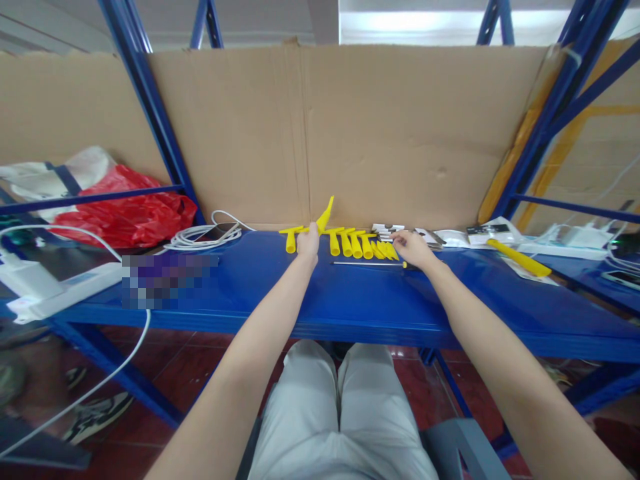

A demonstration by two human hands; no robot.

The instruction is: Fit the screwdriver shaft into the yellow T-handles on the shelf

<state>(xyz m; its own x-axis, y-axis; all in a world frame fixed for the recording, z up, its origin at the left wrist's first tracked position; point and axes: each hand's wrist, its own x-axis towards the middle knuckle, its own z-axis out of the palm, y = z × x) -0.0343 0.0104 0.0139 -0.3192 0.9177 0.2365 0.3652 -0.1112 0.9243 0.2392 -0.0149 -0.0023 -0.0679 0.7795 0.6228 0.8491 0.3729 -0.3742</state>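
My left hand (pixel 309 242) is closed around a yellow plastic piece (pixel 325 215) whose narrow tip points up. Beside that hand, a row of yellow T-shaped pieces with tubular stems (pixel 346 243) lies along the back of the blue table, and one more T-shaped piece (pixel 291 240) is on its left. Several smaller yellow pieces (pixel 384 250) lie close to my right hand (pixel 411 248). Its fingers are pinched at the packets; whatever is between them is too small to make out. A thin metal rod, seemingly a screwdriver (pixel 367 263), lies in front, its handle partly under my right hand.
Small black-and-white packets (pixel 387 229) lie against the cardboard wall (pixel 390 133). Further right are a long yellow piece (pixel 520 258) and a white power strip (pixel 567 249). Coiled white cable (pixel 200 237), another power strip (pixel 75 287) and a red bag (pixel 127 207) occupy the left.
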